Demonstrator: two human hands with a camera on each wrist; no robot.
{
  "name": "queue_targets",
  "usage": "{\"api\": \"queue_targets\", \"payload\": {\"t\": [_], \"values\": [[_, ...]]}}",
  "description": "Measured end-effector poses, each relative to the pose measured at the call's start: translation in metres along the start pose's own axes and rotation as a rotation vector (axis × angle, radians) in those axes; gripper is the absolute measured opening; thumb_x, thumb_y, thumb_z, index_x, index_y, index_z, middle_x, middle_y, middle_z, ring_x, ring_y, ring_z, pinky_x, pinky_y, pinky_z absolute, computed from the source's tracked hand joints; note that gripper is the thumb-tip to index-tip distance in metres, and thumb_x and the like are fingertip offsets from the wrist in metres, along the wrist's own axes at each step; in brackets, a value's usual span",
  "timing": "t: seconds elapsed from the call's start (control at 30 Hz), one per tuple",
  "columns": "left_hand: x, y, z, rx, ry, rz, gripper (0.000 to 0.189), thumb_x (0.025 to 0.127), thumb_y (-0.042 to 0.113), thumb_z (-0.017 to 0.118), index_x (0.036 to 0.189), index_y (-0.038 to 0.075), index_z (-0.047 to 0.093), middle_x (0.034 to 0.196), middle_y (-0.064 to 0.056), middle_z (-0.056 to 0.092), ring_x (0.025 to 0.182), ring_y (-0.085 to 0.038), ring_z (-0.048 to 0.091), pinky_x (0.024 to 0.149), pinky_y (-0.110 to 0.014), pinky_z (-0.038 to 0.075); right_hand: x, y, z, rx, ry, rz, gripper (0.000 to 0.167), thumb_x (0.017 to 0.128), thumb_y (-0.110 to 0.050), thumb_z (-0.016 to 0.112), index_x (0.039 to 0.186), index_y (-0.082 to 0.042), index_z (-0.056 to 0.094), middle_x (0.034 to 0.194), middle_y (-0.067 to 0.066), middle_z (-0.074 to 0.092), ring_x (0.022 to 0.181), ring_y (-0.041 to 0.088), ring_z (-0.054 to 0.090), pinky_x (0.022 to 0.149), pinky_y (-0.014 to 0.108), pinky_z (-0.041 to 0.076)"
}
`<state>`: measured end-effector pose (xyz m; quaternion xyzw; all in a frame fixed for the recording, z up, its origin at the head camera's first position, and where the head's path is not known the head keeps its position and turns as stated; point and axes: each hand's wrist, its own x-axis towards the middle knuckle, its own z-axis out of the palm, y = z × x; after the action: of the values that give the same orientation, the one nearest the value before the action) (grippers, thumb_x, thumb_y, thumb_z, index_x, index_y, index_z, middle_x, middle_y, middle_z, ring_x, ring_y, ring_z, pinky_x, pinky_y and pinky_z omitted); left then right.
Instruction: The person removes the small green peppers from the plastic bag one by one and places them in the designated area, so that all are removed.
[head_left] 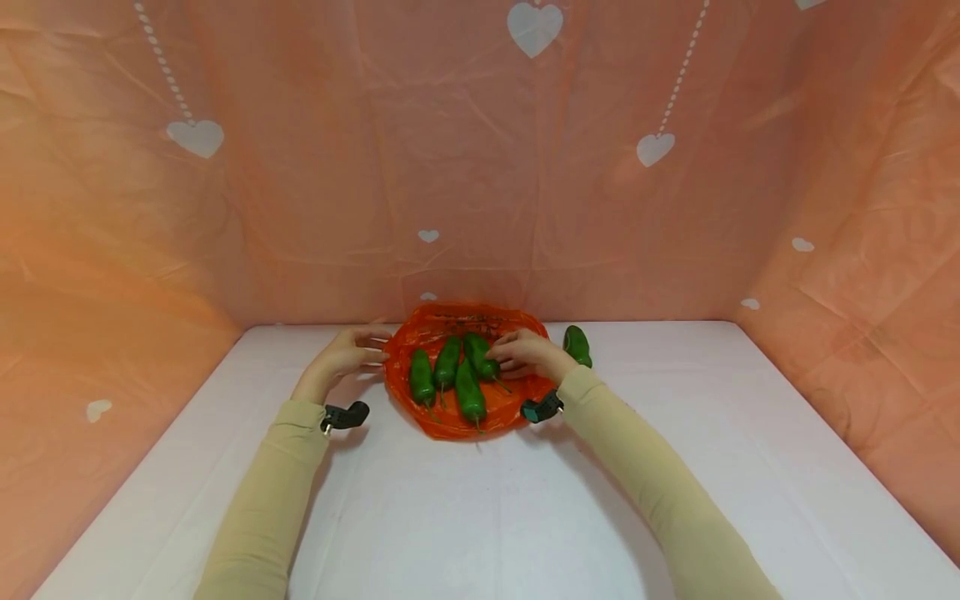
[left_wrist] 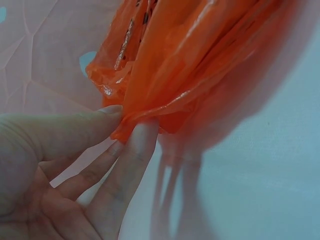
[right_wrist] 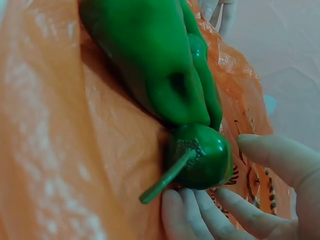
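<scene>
Several green peppers (head_left: pixel 469 392) lie on a spread orange plastic bag (head_left: pixel 442 429), stems toward the near side. My left hand (head_left: pixel 352 354) is at the bag's left edge; in the left wrist view, its thumb and fingers pinch the crumpled orange plastic (left_wrist: pixel 170 65). My right hand (head_left: pixel 528 354) reaches over the bag's right side to the rightmost pepper on it (head_left: pixel 478 350). In the right wrist view, fingers and thumb lie around this pepper (right_wrist: pixel 200 157), with its stem end toward the camera. Its far end is hidden there.
Another green pepper (head_left: pixel 577 346) lies on the white table (head_left: pixel 420 517) just right of the bag, partly behind my right wrist. An orange cloth with white hearts (head_left: pixel 480 167) hangs behind the table and along both sides. Each wrist wears a dark camera mount (head_left: pixel 345 415).
</scene>
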<state>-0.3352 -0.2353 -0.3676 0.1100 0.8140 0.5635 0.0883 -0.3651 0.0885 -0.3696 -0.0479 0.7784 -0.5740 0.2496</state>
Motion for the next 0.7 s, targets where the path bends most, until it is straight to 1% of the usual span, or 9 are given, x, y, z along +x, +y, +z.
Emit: {"api": "queue_targets", "payload": {"t": [0.1,0.13,0.17,0.23,0.27,0.3,0.43,0.57,0.7], "values": [[0.0007,-0.0003,0.0006,-0.004,0.006,-0.003,0.043,0.090,-0.006,0.055,0.131,-0.016,0.044,0.148,-0.027,0.028,0.102,-0.028,0.061,0.092,-0.049,0.048,-0.0005,-0.0003,0.0018,0.008,0.011,0.014,0.048,0.089,-0.014,0.067,0.131,0.002,0.052,0.125,0.015,0.052,0.101,0.026,0.058,0.083,0.036,0.055],[0.0009,-0.0002,0.0004,-0.004,0.008,-0.004,0.043,0.090,-0.006,0.055,0.131,-0.016,0.044,0.146,-0.029,0.031,0.101,-0.028,0.061,0.092,-0.049,0.048,-0.0006,-0.0004,0.0023,0.012,0.012,0.017,0.050,0.089,-0.014,0.068,0.132,0.002,0.050,0.129,0.016,0.050,0.105,0.028,0.057,0.084,0.037,0.055],[0.0012,-0.0002,0.0002,-0.003,0.014,-0.009,0.043,0.090,-0.006,0.056,0.131,-0.015,0.045,0.144,-0.030,0.034,0.100,-0.028,0.062,0.091,-0.049,0.049,-0.0007,-0.0005,0.0028,0.014,0.011,0.018,0.052,0.088,-0.014,0.068,0.134,0.003,0.048,0.132,0.017,0.048,0.109,0.030,0.055,0.084,0.038,0.054],[0.0015,-0.0001,-0.0003,0.003,0.022,-0.018,0.043,0.090,-0.006,0.056,0.131,-0.013,0.046,0.144,-0.029,0.035,0.099,-0.028,0.062,0.090,-0.048,0.050,-0.0003,-0.0005,0.0039,0.015,0.017,0.018,0.056,0.088,-0.014,0.069,0.136,0.002,0.046,0.135,0.018,0.046,0.112,0.032,0.054,0.085,0.039,0.054],[0.0014,0.0002,-0.0005,0.005,0.022,-0.020,0.043,0.090,-0.006,0.056,0.131,-0.013,0.046,0.145,-0.028,0.033,0.099,-0.028,0.062,0.090,-0.048,0.050,0.0000,-0.0004,0.0044,0.011,0.021,0.018,0.056,0.087,-0.014,0.070,0.136,0.003,0.046,0.135,0.018,0.046,0.112,0.032,0.054,0.085,0.039,0.054],[0.0014,0.0004,-0.0007,0.011,0.025,-0.023,0.044,0.090,-0.006,0.057,0.132,-0.013,0.046,0.143,-0.029,0.037,0.099,-0.028,0.063,0.090,-0.047,0.050,0.0004,-0.0004,0.0050,0.005,0.027,0.015,0.056,0.087,-0.014,0.070,0.135,0.003,0.046,0.134,0.018,0.046,0.111,0.032,0.054,0.085,0.039,0.054],[0.0013,0.0006,-0.0004,0.013,0.022,-0.021,0.044,0.090,-0.006,0.056,0.132,-0.014,0.045,0.145,-0.028,0.034,0.099,-0.028,0.063,0.090,-0.048,0.050,0.0016,0.0001,0.0071,-0.035,0.055,0.009,0.054,0.086,-0.015,0.071,0.132,0.004,0.049,0.131,0.018,0.048,0.102,0.030,0.058,0.082,0.037,0.055],[0.0007,0.0010,0.0002,0.011,0.026,-0.028,0.044,0.090,-0.005,0.056,0.132,-0.013,0.045,0.135,-0.032,0.044,0.098,-0.029,0.063,0.090,-0.048,0.050,0.0012,0.0000,0.0086,-0.051,0.066,0.008,0.054,0.086,-0.015,0.071,0.131,0.004,0.050,0.130,0.017,0.049,0.098,0.029,0.059,0.082,0.037,0.055],[0.0004,0.0012,0.0004,0.009,0.023,-0.025,0.044,0.090,-0.005,0.057,0.132,-0.013,0.046,0.133,-0.033,0.045,0.101,-0.031,0.062,0.091,-0.049,0.049,-0.0002,-0.0021,0.0095,-0.054,0.068,0.010,0.054,0.086,-0.015,0.071,0.132,0.005,0.049,0.129,0.017,0.049,0.093,0.027,0.059,0.082,0.037,0.055]]}}
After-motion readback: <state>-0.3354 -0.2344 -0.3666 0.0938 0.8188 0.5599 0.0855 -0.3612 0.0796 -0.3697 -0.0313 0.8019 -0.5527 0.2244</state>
